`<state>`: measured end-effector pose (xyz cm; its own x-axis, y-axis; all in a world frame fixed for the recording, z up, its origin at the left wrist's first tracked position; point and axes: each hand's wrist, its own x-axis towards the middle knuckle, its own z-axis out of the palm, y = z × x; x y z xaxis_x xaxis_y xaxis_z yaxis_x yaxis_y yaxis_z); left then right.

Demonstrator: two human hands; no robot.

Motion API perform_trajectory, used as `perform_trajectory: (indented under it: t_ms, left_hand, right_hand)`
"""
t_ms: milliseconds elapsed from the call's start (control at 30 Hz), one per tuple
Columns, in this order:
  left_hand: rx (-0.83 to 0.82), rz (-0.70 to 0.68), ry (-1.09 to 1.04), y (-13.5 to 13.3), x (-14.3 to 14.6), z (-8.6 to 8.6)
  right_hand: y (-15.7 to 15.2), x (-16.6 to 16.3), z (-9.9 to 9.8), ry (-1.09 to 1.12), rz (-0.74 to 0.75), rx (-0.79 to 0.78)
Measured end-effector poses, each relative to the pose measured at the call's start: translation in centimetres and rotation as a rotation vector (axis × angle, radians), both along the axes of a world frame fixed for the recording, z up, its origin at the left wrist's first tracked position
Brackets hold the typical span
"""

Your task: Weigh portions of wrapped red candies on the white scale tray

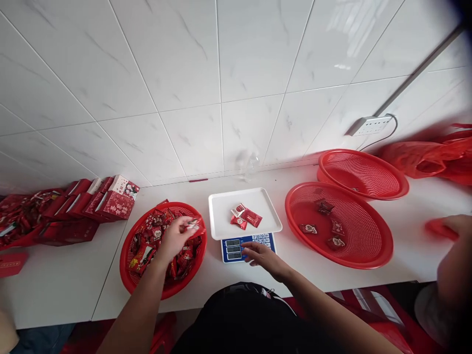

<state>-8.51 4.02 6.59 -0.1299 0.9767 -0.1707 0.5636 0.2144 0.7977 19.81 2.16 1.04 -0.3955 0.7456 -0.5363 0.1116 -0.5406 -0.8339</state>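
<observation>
- Closest to me, my dark clothing (239, 319) fills the bottom of the view, against the front edge of the white worktop (66, 285).
- My right hand (262, 256) is released and grasps nothing. Its fingers are loose, with the tips touching the blue keypad front of the scale (246, 245).
- My left hand (174, 237) is pinched around one sweet packet (194, 226), held just above the full basket (129, 275). This red mesh basket is heaped with red wrapped sweets and stands just left of the scale.
- On the scale's white tray (221, 221), three red packets (245, 216) lie touching one another near the middle.
- Right of the scale, a wide basket (368, 255) holds four packets lying apart from each other.
- At the right edge, another person's hand (455, 226) rests on something red and blurred. I cannot tell what it is.
- Behind the wide basket, and overlapping its rim, sits a rear basket (391, 191).
- To the far left, a row of red gift boxes (110, 199) stands beside a heap of red wrappers (22, 211).
- At the back of the worktop, a clear plastic item (249, 164) stands against the wall, and red plastic bags (435, 157) are bunched in the right corner.
- The wall (184, 73) is large, glossy white marbled tile. A white socket strip (368, 125) with its cable is fixed above the baskets, below a slanting grey rail (424, 64).
</observation>
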Motion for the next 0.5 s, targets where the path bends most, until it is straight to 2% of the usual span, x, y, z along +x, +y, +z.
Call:
perform_trajectory:
  t_ms: [67,133,167,233,333,433,500]
  left_hand:
    - [-0.002,-0.18,-0.146,-0.3,3.9,-0.2]
    - [-0.059,-0.365,-0.221,-0.6,7.5,-1.4]
    - [-0.059,-0.395,-0.219,-0.7,8.9,-2.3]
    - [-0.067,-0.345,-0.209,-0.6,10.3,-4.1]
    - [-0.078,-0.181,-0.085,0.2,9.5,-6.1]
    - [0.014,-0.11,0.139,1.0,6.1,-6.8]
    - [0.058,-0.093,0.318,1.0,3.2,-6.9]
  right_hand:
    - [0.3,-0.8,0.4,0.199,-0.011,-0.06]
    - [0.8,-1.5,0.4,0.334,-0.055,-0.091]
    - [1.1,-1.7,0.3,0.347,-0.091,-0.097]
    - [2.1,-1.7,-0.1,0.288,-0.195,-0.109]
    - [4.1,-1.0,-0.4,0.208,-0.361,-0.102]
    - [5.9,0.0,0.0,0.264,-0.436,-0.033]
    - [6.4,0.6,0.1,0.226,-0.469,-0.044]
